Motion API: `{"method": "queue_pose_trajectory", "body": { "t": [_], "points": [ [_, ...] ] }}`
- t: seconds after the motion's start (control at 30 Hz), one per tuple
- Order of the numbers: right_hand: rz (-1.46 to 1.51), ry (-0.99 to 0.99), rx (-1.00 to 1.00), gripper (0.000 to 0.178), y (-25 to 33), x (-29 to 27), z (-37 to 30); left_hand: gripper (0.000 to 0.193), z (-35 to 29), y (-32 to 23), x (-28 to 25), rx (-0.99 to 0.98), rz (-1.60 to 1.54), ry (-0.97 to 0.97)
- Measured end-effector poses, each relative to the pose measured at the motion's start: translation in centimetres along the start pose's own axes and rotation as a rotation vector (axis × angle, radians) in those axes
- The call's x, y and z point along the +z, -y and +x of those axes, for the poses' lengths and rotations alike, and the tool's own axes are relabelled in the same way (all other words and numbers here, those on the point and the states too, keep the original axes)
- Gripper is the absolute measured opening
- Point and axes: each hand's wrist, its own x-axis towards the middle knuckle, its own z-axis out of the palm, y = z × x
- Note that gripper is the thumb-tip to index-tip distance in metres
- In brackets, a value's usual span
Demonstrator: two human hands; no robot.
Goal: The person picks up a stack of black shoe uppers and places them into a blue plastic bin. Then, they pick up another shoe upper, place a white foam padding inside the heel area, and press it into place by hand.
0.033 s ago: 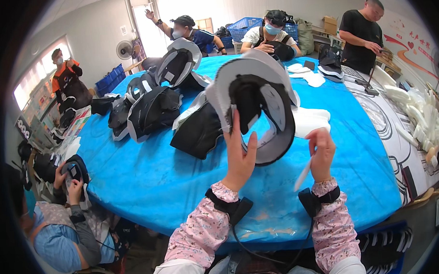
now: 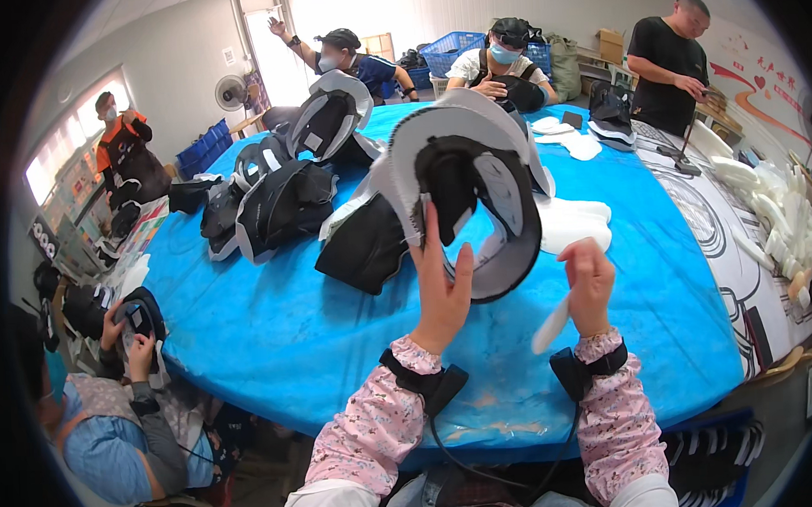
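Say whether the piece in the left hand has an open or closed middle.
Open: blue table cover shows through the grey-and-black piece.

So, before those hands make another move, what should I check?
- Left hand holding the black-and-grey fabric piece: ok.
- Right hand pinching the thin white pad: ok.
- Gap between pad and fabric piece: ok, they are apart.
- Fabric piece's opening in view: ok, blue table cover shows through.
- Far side of the fabric piece sound: cannot tell, it is hidden.
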Motion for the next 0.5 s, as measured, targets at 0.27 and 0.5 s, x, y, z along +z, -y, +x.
{"method": "queue_pose_trajectory", "body": {
  "t": [0.27, 0.5],
  "points": [
    [-0.685, 0.759, 0.331, 0.039, -1.6, 0.2, -0.6, 0.061, -0.5, 1.3, 0.3, 0.028, 0.09, 0.031],
    [-0.358, 1.172, 0.478, 0.03, -0.2, -0.4, -0.2, 0.036, -0.5, 1.6, -0.8, -0.233, -0.261, 0.122]
  ]
}}
